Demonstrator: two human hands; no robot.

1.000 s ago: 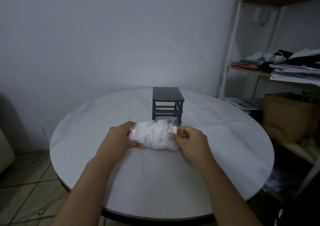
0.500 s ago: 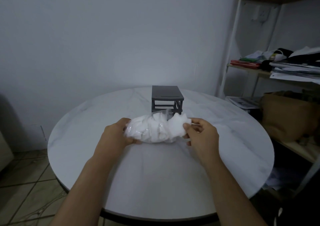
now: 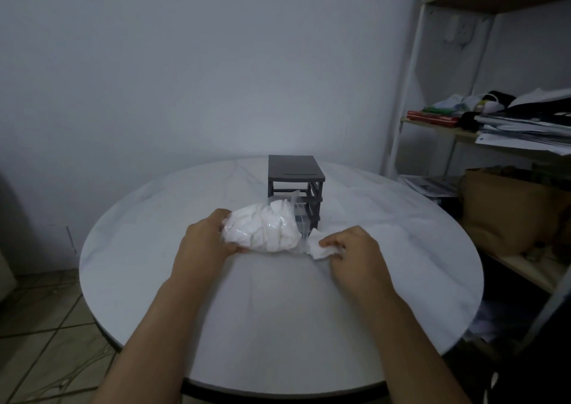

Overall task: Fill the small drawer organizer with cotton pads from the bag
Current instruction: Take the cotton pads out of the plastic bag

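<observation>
cotton pads [image 3: 319,247], a small white clump of them, sit pinched in the curled fingers of the right hand [image 3: 352,249], just at the right-hand mouth of the clear bag [image 3: 265,230] and low over the table [image 3: 278,326]. the left hand [image 3: 204,246] grips the bag's left end, fingers wrapped round the plastic, so the bag lies sideways across the middle of the round white table, still bulging with pads. the drawer organizer [image 3: 295,184], a small dark grey frame, stands upright just beyond the bag on the far side; the bag covers its lower front, so i cannot tell whether any drawer is pulled out or whether anything is in it yet. the step in hand looks like drawing a first clump out of the bag, so the filling has hardly started. the next move seems to call for lifting the clump clear of the bag's mouth, carrying it over the bag to the organizer, and finding or opening a drawer to take it, while the left hand keeps the bag steady so the loose pads do not spill out.
</observation>
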